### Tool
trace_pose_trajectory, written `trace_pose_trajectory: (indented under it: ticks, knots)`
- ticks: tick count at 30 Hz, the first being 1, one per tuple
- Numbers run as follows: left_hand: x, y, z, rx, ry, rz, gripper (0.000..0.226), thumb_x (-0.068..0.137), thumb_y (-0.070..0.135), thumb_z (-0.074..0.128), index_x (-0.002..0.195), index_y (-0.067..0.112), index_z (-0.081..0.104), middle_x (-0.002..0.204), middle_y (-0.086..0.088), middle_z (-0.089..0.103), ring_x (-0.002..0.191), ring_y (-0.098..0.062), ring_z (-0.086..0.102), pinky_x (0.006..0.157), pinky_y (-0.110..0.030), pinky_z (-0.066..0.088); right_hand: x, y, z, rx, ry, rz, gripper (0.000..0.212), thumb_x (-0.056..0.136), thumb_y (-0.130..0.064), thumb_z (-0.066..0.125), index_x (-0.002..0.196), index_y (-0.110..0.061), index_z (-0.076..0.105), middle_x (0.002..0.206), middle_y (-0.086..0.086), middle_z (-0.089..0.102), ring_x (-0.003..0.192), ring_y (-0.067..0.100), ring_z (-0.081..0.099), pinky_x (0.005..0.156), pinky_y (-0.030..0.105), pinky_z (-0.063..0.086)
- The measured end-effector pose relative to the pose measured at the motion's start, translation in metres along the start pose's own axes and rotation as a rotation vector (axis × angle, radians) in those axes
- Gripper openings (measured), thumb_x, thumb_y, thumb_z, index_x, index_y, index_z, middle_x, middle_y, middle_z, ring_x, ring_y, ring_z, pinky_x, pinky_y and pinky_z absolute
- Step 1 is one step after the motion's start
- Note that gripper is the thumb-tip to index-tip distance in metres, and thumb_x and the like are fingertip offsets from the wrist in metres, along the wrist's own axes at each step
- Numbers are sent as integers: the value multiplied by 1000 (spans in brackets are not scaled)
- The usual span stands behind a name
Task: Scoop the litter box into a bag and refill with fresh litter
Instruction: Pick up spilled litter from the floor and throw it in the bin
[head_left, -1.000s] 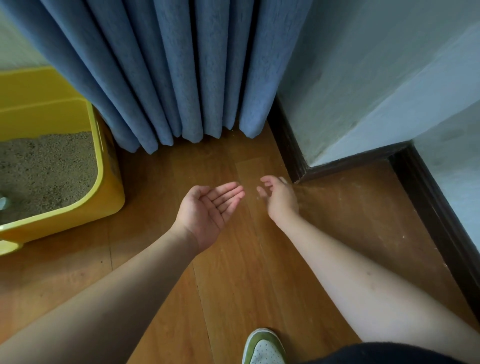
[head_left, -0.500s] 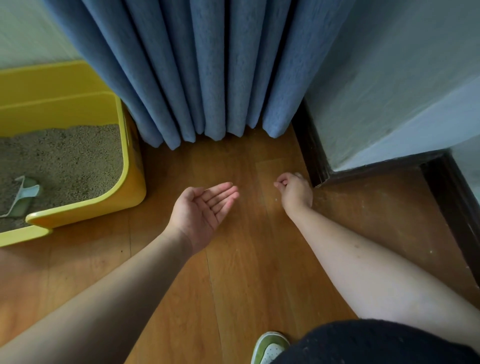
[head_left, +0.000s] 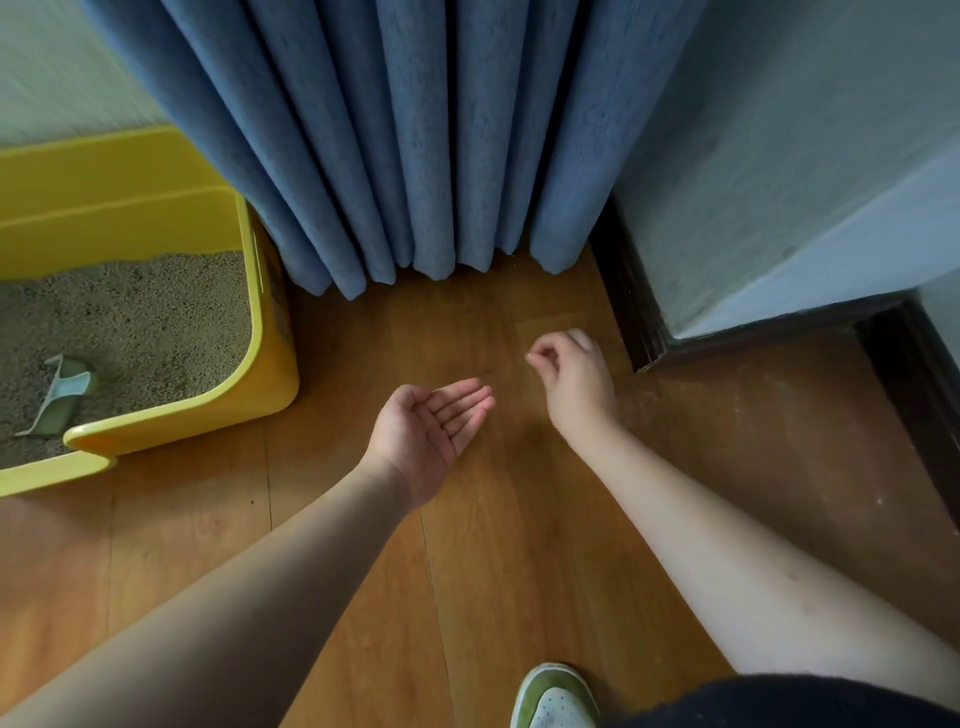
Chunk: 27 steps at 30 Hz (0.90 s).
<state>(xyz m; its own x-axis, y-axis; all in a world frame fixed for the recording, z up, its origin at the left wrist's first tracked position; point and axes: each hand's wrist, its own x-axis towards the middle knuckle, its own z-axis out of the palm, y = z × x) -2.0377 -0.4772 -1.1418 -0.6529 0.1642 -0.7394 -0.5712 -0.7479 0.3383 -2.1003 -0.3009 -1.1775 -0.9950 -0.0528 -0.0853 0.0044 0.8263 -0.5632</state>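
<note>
1. Floor (head_left: 519, 545): bare wood fills the middle and bottom of the frame. No bag and no fresh litter supply is in view.
2. Curtain (head_left: 415, 130): blue folds hang across the top centre, their hem just above the boards, beside the box's right wall.
3. Box (head_left: 270, 332): the yellow litter box sits at the left edge, mid-height, partly cut off by the frame. Litter (head_left: 130, 322) covers its bottom.
4. Left hand (head_left: 431, 436): centre of frame, palm up, fingers released and slightly cupped. It holds nothing I can make out; any grains on it are too small to tell.
5. Right hand (head_left: 571, 379): just right of the left, knuckles up, fingers curled in with the tips pinched together near the floor. Whether they grip anything cannot be told.
6. Scoop (head_left: 57, 400): pale, lying on the litter at the lower left of the box, well apart from both hands.
7. Step, as I judge it: picking stray bits off the floor into the cupped palm; scooping is not in hand.
8. Next move likely calls for reaching left to the scoop's handle, and finding a bag.
</note>
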Motion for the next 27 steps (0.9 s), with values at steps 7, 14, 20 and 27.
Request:
trace_pose_trajectory:
  ticks: [7,14,20,27]
  knots:
    - [2,4,9,66,20,26,50,100,24,27,88,-3,68,82,-16,68,80,-24,67,86,-36,51,-54,-73,-14,-31,-104,-371,20,89,-34,51,92,-21,66,101,-6,60,98,15,51,86,30,42]
    - [-3,6,0,-5,-2,-23,46,99,24,30,95,-6,64,86,-19,67,83,-26,67,88,-38,51,-54,-85,-6,-141,-118,-404,15,91,-34,56,94,-28,69,101,-10,63,101,14,51,85,31,38]
    - [-11,20,-8,-63,42,-8,54,100,26,26,109,-8,66,106,-24,70,93,-29,69,94,-34,51,-19,-82,-12,83,47,-245,13,94,-30,58,98,-23,68,93,-13,58,90,7,49,70,20,36]
    - [-28,24,-42,-162,162,64,55,101,25,24,104,-8,68,106,-25,70,90,-29,72,82,-31,57,30,-62,79,56,-230,-68,24,93,-26,59,116,-21,65,112,-1,61,100,18,59,83,33,52]
